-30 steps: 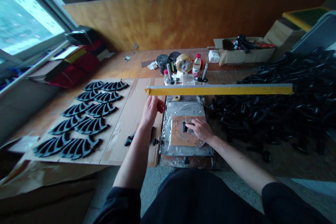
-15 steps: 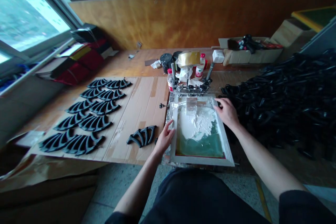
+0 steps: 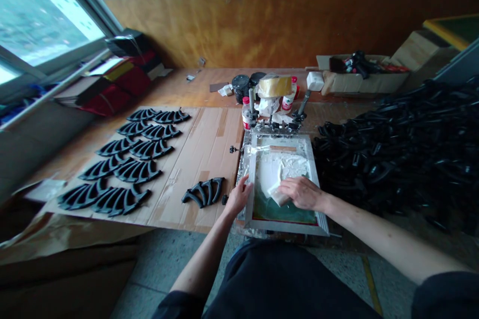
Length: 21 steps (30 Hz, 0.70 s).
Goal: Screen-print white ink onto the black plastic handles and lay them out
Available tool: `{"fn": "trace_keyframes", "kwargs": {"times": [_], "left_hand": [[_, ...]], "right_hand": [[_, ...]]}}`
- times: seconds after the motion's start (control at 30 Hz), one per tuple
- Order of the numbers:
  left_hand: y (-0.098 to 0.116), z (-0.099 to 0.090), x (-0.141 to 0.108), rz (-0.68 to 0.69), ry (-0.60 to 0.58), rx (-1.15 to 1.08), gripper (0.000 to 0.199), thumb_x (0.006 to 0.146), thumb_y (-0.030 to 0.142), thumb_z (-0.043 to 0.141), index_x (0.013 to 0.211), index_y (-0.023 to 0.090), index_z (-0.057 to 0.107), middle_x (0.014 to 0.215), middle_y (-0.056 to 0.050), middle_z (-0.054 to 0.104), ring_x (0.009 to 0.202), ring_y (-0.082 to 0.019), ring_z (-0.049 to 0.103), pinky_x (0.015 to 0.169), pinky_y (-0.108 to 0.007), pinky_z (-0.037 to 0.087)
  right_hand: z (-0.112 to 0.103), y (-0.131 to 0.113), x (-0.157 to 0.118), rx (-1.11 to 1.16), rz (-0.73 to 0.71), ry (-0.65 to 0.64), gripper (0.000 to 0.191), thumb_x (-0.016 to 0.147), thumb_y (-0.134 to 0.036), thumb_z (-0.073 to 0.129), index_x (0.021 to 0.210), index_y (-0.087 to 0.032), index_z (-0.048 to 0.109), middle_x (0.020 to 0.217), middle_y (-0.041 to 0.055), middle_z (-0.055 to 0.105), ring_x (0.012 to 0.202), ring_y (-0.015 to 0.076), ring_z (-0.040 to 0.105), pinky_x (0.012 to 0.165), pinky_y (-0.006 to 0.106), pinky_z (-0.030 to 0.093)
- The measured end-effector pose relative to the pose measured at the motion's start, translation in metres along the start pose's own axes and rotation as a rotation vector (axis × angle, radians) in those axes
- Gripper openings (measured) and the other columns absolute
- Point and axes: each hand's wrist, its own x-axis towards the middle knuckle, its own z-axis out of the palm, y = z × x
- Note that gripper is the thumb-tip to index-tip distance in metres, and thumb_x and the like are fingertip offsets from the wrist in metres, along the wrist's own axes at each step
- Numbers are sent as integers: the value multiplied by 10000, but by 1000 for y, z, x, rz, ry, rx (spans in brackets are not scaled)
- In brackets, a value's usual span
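Note:
In front of me lies a screen printing frame [image 3: 317,182] with a pale metal rim and green mesh, hinged at its far end to a metal clamp [image 3: 279,128]. White paste [image 3: 294,163] covers much of the mesh. My right hand [image 3: 302,193] is closed around a pale, flat squeegee [image 3: 279,195], which it presses on the mesh at the paste's near edge. With thumb and fingers, my left hand [image 3: 238,198] grips the frame's left rim; the fingertips are partly hidden. Left of it, one black ribbed, fan-shaped plastic piece [image 3: 204,192] rests on cardboard.
Rows of similar black pieces [image 3: 136,167] cover the left side of the cardboard [image 3: 187,154]. A large heap of black parts [image 3: 396,154] fills the right. Behind the clamp stand black tubs [image 3: 240,88], red-capped bottles [image 3: 246,112] and a tape roll [image 3: 275,86]. An open carton [image 3: 362,82] sits farther back.
My right hand has left the frame's right rim and now holds the squeegee, drawn toward me from the mesh's far part. The frame sits slightly lower and straighter. My left hand stays at the left rim.

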Motion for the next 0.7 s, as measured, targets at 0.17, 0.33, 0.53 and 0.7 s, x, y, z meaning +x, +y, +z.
{"fn": "trace_keyframes", "kwargs": {"times": [0.17,0.33,0.53,0.7], "left_hand": [[3,-1,-1,2,2,0,521,867,482,501,1317,222,539,763,-13,609,672,-155,573,600,-228,423],[1,-2,0,32,-29,14,540,880,516,463,1323,214,523,762,-13,604,691,-154,569,597,-226,399],[20,-10,-8,1,-26,-44,560,842,499,529,1313,195,533,670,18,564,558,-117,501,532,-211,366],[60,-34,-26,50,-81,-285,626,806,596,553,1289,199,540,609,42,533,473,-96,441,455,-200,335]], "right_hand": [[-2,3,14,3,145,113,173,762,-100,574,833,-227,668,849,9,676,857,177,598,685,255,414],[30,-14,-2,-11,64,214,342,794,-39,494,1060,-173,663,1048,77,681,923,185,618,756,279,463],[-1,4,25,111,245,260,324,839,-205,615,1154,-278,639,1002,3,699,871,166,643,738,260,477],[-50,57,53,117,463,446,562,844,-309,633,1383,-300,474,1060,29,688,818,175,632,725,291,484]]}}
